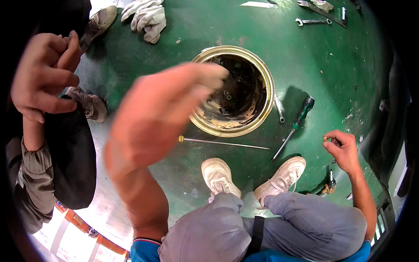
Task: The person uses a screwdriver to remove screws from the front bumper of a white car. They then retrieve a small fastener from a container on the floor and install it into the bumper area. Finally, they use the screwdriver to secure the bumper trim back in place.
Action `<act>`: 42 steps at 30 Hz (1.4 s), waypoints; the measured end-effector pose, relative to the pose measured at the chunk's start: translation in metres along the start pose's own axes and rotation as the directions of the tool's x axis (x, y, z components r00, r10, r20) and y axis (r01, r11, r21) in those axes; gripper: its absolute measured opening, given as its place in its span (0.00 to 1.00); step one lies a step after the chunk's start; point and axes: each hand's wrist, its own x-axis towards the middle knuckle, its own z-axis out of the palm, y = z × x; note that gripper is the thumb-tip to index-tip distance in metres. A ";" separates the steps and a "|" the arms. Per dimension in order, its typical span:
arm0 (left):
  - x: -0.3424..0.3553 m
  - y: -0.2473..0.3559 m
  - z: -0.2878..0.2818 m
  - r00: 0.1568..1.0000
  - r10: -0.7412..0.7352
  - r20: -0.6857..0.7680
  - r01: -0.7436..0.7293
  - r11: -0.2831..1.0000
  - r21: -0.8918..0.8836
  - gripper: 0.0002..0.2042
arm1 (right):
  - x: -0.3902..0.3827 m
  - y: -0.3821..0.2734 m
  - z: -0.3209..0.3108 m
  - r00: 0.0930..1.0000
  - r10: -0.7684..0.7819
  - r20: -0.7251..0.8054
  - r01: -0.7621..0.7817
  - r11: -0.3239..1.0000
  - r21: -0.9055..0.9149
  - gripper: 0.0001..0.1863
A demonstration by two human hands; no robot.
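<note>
My left hand (163,109), smeared by motion, reaches over the left rim of a round metal bucket (266,87); its fingers are too blurred to read. Small nuts or fittings (227,95) lie in the bucket's dark, stained inside. My right hand (342,148), at the right, pinches a small brassy piece (325,139) between thumb and finger. Below the bucket lie a thin metal rod with a yellow end (222,143) and a green-and-black screwdriver (301,114). A wrench (279,108) lies along the bucket's right side.
Another person's clasped hands (46,76) and dark-trousered leg are at the left. White gloves (146,19) and wrenches (313,22) lie at the back of the green floor (331,78). More tools (327,185) lie by my right shoe (283,174), and dark machinery edges the right side.
</note>
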 end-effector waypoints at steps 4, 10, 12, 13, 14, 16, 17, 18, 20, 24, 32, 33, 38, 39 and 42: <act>-0.030 0.010 -0.031 0.930 -0.017 -0.367 0.018 1.000 0.000 0.17 | 0.007 -0.007 0.001 1.000 -0.014 0.022 0.014 1.000 0.002 0.07; -0.039 -0.011 -0.021 0.955 -0.099 -0.279 0.097 0.995 -0.023 0.16 | 0.015 -0.019 0.003 0.997 -0.059 0.045 0.060 0.998 -0.034 0.06; -0.039 -0.012 -0.014 0.958 -0.106 -0.267 0.102 0.994 -0.029 0.15 | 0.016 -0.020 0.003 0.997 -0.061 0.045 0.063 0.997 -0.041 0.06; -0.038 -0.012 -0.010 0.959 -0.109 -0.261 0.100 0.994 -0.047 0.15 | 0.016 -0.020 0.003 0.997 -0.067 0.045 0.069 0.997 -0.044 0.06; -0.036 -0.011 -0.008 0.961 -0.110 -0.253 0.097 0.993 -0.064 0.15 | 0.015 -0.020 0.003 0.997 -0.071 0.042 0.073 0.996 -0.047 0.06; -0.029 -0.010 -0.006 0.977 -0.082 -0.196 0.072 0.996 -0.057 0.15 | 0.014 -0.020 0.003 0.998 -0.053 0.042 0.055 0.997 -0.046 0.06; -0.025 -0.008 -0.006 0.983 -0.068 -0.168 0.060 0.997 -0.052 0.14 | 0.013 -0.020 0.002 0.998 -0.045 0.043 0.047 0.998 -0.044 0.06; -0.021 -0.008 -0.006 0.990 -0.048 -0.131 0.043 0.998 -0.040 0.14 | 0.013 -0.019 0.002 0.998 -0.038 0.041 0.039 0.999 -0.035 0.06; -0.012 -0.007 -0.005 0.998 -0.009 -0.055 0.008 1.000 -0.019 0.14 | 0.010 -0.017 0.002 0.999 -0.022 0.037 0.022 1.000 -0.018 0.07; 0.020 -0.005 0.018 0.977 0.111 0.182 -0.150 0.965 0.216 0.16 | 0.007 -0.014 0.001 0.999 -0.047 0.023 0.048 0.998 -0.036 0.07; 0.062 -0.042 0.093 0.860 0.055 0.507 -0.422 0.635 0.647 0.15 | 0.007 -0.018 0.002 0.999 -0.030 0.034 0.030 1.000 0.003 0.07; 0.062 -0.045 0.095 0.854 0.067 0.517 -0.449 0.598 0.664 0.15 | 0.007 -0.018 0.001 0.999 -0.026 0.035 0.026 1.000 0.007 0.07; 0.055 -0.032 0.069 0.865 0.162 0.475 -0.442 0.696 0.567 0.15 | -0.001 -0.008 -0.002 1.000 0.012 0.017 -0.012 1.000 -0.002 0.07; 0.053 -0.026 0.060 0.876 0.175 0.449 -0.420 0.734 0.533 0.15 | -0.001 -0.008 -0.002 1.000 0.021 0.013 -0.022 1.000 0.010 0.07; 0.027 -0.011 0.027 0.933 0.167 0.320 -0.307 0.834 0.459 0.15 | 0.005 -0.011 0.001 0.999 -0.005 0.040 0.004 1.000 0.017 0.07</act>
